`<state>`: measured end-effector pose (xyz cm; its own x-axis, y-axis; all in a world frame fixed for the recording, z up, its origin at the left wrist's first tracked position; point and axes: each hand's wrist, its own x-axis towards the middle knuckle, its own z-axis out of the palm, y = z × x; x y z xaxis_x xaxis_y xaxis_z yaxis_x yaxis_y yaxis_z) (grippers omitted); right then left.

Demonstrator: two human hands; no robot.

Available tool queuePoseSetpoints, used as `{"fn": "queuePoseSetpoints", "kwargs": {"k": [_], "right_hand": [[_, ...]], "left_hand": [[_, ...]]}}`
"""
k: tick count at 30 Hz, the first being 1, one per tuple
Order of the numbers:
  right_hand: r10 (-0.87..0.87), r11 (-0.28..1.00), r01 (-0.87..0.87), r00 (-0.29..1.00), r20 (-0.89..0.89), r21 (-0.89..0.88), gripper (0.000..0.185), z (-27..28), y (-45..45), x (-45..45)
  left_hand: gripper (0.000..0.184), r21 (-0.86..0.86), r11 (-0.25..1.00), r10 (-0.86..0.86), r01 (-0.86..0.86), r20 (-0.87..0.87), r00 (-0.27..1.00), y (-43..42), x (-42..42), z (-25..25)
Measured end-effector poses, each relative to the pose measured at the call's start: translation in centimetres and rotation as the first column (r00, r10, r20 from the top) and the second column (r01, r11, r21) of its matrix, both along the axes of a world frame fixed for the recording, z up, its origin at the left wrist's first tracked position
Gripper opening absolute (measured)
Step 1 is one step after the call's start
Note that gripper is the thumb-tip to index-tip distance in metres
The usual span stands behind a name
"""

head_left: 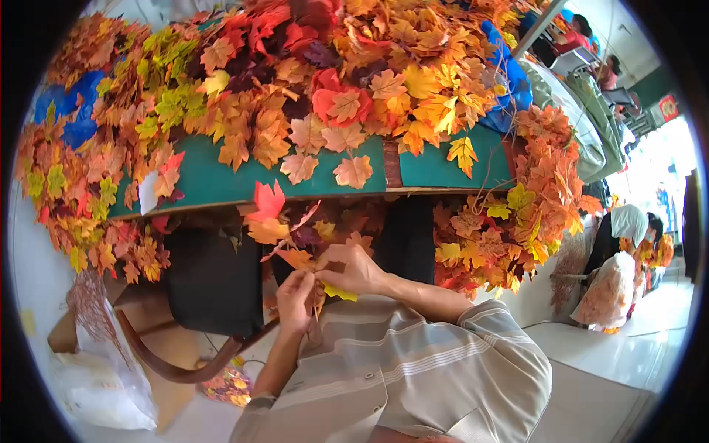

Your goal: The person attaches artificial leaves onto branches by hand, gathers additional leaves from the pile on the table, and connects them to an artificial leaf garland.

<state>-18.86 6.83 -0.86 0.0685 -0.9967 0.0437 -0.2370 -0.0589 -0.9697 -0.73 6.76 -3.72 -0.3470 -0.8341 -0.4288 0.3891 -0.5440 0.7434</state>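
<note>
Green bench (450,164) shows in a strip between leaf pile (421,81) and near edge. I've got left hand (296,301) and right hand (354,268) pinching the leaf spray (267,229) at fingertips, in the gap between that edge and the striped shirt (421,362); black chair (214,288) bounds it at left.

Bright scene, cool daylight tone. Strongest light at right: far opening (670,159) blown out to white, glare spreading over glossy floor (657,332). Leaves (422,81) on bench (426,175) evenly lit, colours saturated. Deep shadow beneath bench; black chair (214,284) nearly detailless. Hands (351,269) fairly clear, fine detail slightly soft. Distant people (628,223) hazy, washed out. Wide-lens distortion: bench edge bowed, corners black, bluish fringe round circular rim.
</note>
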Motion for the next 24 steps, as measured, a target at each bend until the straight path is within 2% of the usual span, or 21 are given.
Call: {"fn": "queuePoseSetpoints", "kwargs": {"k": [1,2,3,5,6,8,9,11,12,13,14,15,16,17,18,19,20,21,23,24], "right_hand": [[-0.063,0.998,0.063,0.998,-0.016,-0.008,0.016,0.0,-0.2,-0.2],[-0.092,0.996,0.092,0.995,-0.023,-0.017,0.017,0.1,-0.5,-0.6],[-0.059,0.998,0.055,0.993,-0.099,-0.041,0.017,-0.1,-0.4,-1.0],[0.017,0.997,-0.035,0.965,-0.261,-0.065,0.017,-0.8,0.4,-1.8],[0.072,0.997,-0.072,0.970,-0.233,0.007,0.017,-0.3,0.5,-2.3],[0.141,0.990,-0.137,0.966,-0.219,0.035,0.016,-0.5,0.5,-4.4],[0.177,0.984,-0.171,0.962,-0.207,0.047,0.016,-0.5,0.5,-5.6],[-0.032,0.999,0.034,0.977,-0.211,0.005,0.014,4.6,0.1,-9.3],[-0.142,0.989,0.119,0.944,-0.299,-0.092,0.016,6.8,-0.4,-12.2],[-0.375,0.925,0.304,0.829,-0.416,-0.227,0.012,9.5,-1.0,-14.6],[-0.574,0.819,0.512,0.739,-0.353,-0.261,0.011,10.2,-1.9,-17.3],[-0.715,0.690,0.567,0.632,-0.300,-0.451,0.017,9.9,-3.7,-21.2],[-0.774,0.633,0.596,0.494,-0.396,-0.494,0.021,12.6,-4.7,-22.7],[-0.808,0.582,0.654,0.397,-0.435,-0.483,0.025,12.5,-6.4,-25.3],[-0.823,0.560,0.638,0.352,-0.447,-0.529,0.029,11.2,-8.4,-28.1],[-0.794,0.586,0.654,0.346,-0.501,-0.478,0.029,9.6,-10.0,-30.4],[-0.760,0.610,0.669,0.342,-0.552,-0.425,0.030,8.6,-11.4,-31.8],[-0.722,0.630,0.685,0.341,-0.602,-0.367,0.030,7.7,-12.2,-32.6],[-0.753,0.635,0.714,0.486,-0.444,-0.295,0.029,6.0,-13.1,-33.7],[-0.755,0.645,0.718,0.549,-0.358,-0.261,0.029,5.6,-13.7,-34.3]], "left_hand": [[0.017,-0.069,0.997,-0.013,0.020,0.092,0.996,-0.4,-0.4,0.6],[0.025,-0.053,0.997,-0.049,0.054,0.093,0.994,-1.1,-0.8,1.1],[0.025,-0.178,0.978,-0.069,0.107,0.209,0.976,-0.1,-0.8,0.4],[0.019,-0.294,0.910,-0.130,0.292,0.467,0.874,-0.3,-0.1,-1.6],[0.017,-0.346,0.868,-0.125,0.357,0.544,0.830,-0.3,-0.2,-1.3],[0.012,-0.424,0.766,-0.078,0.483,0.685,0.724,-0.2,-0.3,-0.3],[0.013,-0.435,0.784,-0.054,0.442,0.662,0.748,-0.1,-0.1,-0.7],[0.013,-0.454,0.819,0.003,0.350,0.614,0.790,0.2,0.2,-2.2],[0.015,-0.529,0.745,0.069,0.407,0.668,0.741,-0.1,0.8,-3.1],[0.014,-0.461,0.806,0.022,0.372,0.651,0.759,-0.3,1.0,-3.3],[0.013,-0.386,0.858,-0.024,0.339,0.629,0.777,-0.5,1.1,-3.3],[0.012,-0.307,0.901,-0.065,0.307,0.603,0.795,-0.7,0.9,-3.2],[0.015,-0.259,0.937,-0.080,0.234,0.492,0.867,-1.0,0.0,-1.7],[0.016,-0.235,0.956,-0.069,0.177,0.403,0.912,-1.2,-0.4,-1.7],[0.018,-0.206,0.971,-0.053,0.122,0.311,0.949,-1.4,-0.7,-2.1],[0.019,-0.170,0.983,-0.031,0.069,0.217,0.976,-1.5,-1.0,-2.7],[0.024,-0.203,0.977,-0.023,0.061,0.185,0.983,-1.7,-0.8,-4.3],[0.023,-0.208,0.978,-0.001,0.030,0.138,0.990,-1.8,-1.0,-3.9],[0.021,-0.214,0.976,0.045,-0.035,0.043,0.998,-2.2,-1.5,-2.4],[0.023,-0.192,0.981,0.027,-0.018,0.048,0.998,-2.2,-1.6,-1.1]]}}
